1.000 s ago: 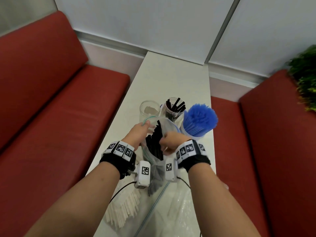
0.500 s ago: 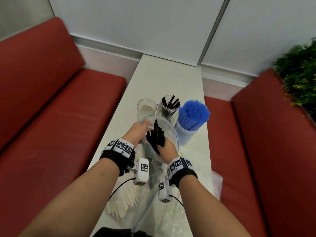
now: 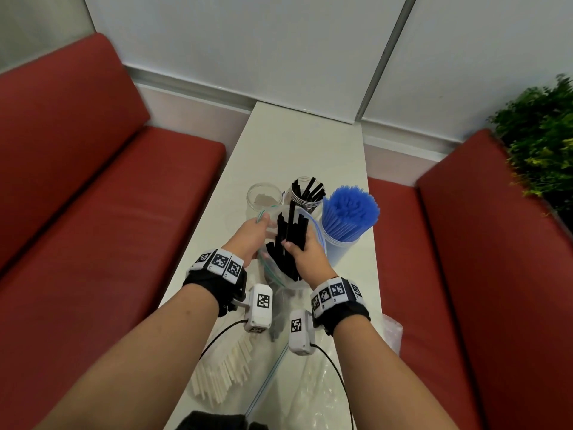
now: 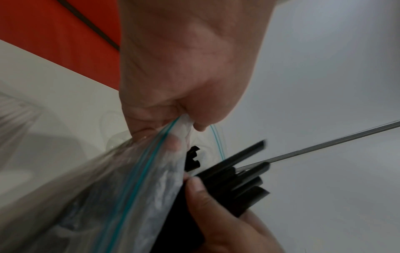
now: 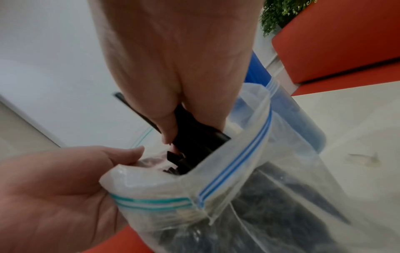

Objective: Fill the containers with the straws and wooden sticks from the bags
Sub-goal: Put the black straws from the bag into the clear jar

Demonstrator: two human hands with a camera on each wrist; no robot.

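Left hand [image 3: 252,232] grip: pinching the rim of the clear zip bag [image 3: 279,271], holding its mouth up and wide. Left wrist view shows fingers curled on the plastic right at the teal zip line.

Right hand [image 3: 305,254] grip: wrapped round a bundle of black straws [image 3: 293,229], thumb on one side, fingers on the other. The bundle stands roughly upright, lower ends inside the bag mouth, upper ends sticking out above it. More black straws lie loose further down in the bag.

Bag sits over the white bench [image 3: 297,144], between the two hands, just in front of the containers.

Containers, far side of the bag:
- empty clear jar [image 3: 264,197], left
- clear jar with black straws [image 3: 307,193], middle, only partly filled, straws leaning
- tub packed with blue straws [image 3: 350,212], right, touching or just beside the bag's right edge

Near edge of the bench: bundle of white sticks [image 3: 220,377] in clear plastic, left; another crumpled clear bag [image 3: 313,389] beside it on the right.

Red seats [image 3: 93,212] flank the bench; green plant [image 3: 539,144] at far right.
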